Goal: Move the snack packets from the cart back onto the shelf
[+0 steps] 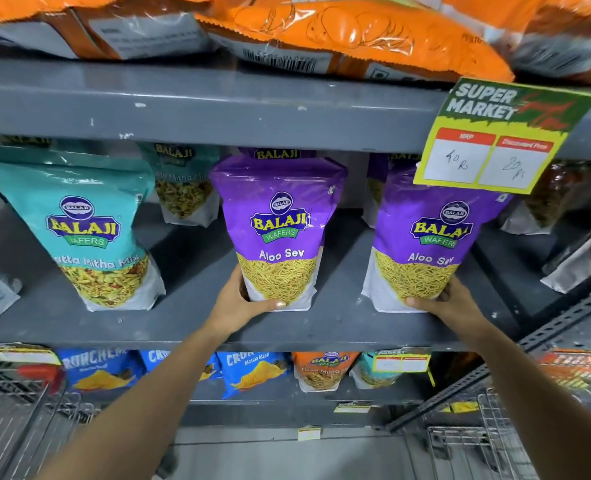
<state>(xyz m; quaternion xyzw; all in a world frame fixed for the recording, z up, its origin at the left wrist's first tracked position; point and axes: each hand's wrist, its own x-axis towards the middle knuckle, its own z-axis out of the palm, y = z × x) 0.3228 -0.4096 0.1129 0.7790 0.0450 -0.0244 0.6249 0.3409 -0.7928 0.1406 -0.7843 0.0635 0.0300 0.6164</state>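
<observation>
Mid-frame, left hand [244,303] and right hand [444,301] each grip a purple packet [278,230], [425,237] upright on the shelf [190,271]. Cart [17,410] contents unseen; remainder cannot be judged.

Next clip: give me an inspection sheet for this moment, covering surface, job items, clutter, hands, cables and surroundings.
Surface: grey metal shelf, scuffed, packets standing on it.
Job's things: two purple Aloo Sev packets, left one and right one, upright at the shelf front.
Clutter: teal Khatta Mitha Mix packet to their left; more packets behind.
Grippers: left hand grips the left purple packet's base; right hand grips the right one's.
Cables: nothing seen.
Surroundings: orange bags above; yellow-green price card; blue packets below; wire cart at bottom.
</observation>
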